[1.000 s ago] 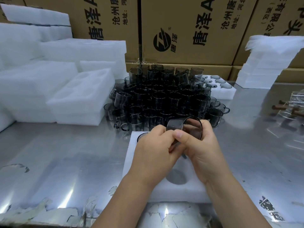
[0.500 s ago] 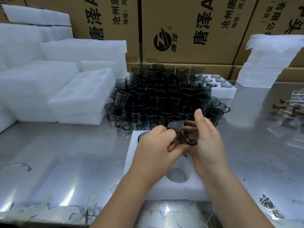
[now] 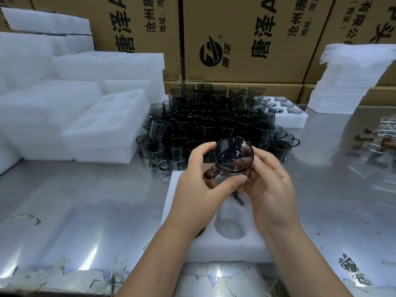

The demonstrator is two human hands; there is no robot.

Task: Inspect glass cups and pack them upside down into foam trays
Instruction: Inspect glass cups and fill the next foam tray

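Note:
I hold a smoky grey glass cup point(image 3: 233, 155) in both hands above a white foam tray point(image 3: 180, 194). Its round end faces the camera and its handle points down-left. My left hand point(image 3: 201, 185) grips the cup at the handle side, thumb under it. My right hand point(image 3: 270, 185) holds the right side with curled fingers. A round pocket point(image 3: 230, 226) in the tray shows below my hands. Another cup's handle point(image 3: 239, 197) shows between my hands in the tray.
A dense pile of grey cups point(image 3: 214, 125) stands behind the tray. Stacks of white foam trays point(image 3: 85, 116) fill the left. A filled foam tray point(image 3: 287, 112) lies behind the pile, foam sheets point(image 3: 351, 78) at the right, cardboard boxes point(image 3: 235, 39) along the back.
The cup has been turned in my hands from lying sideways to having its round end face the camera. It is lifted slightly higher. My right fingers moved from over its top to its side.

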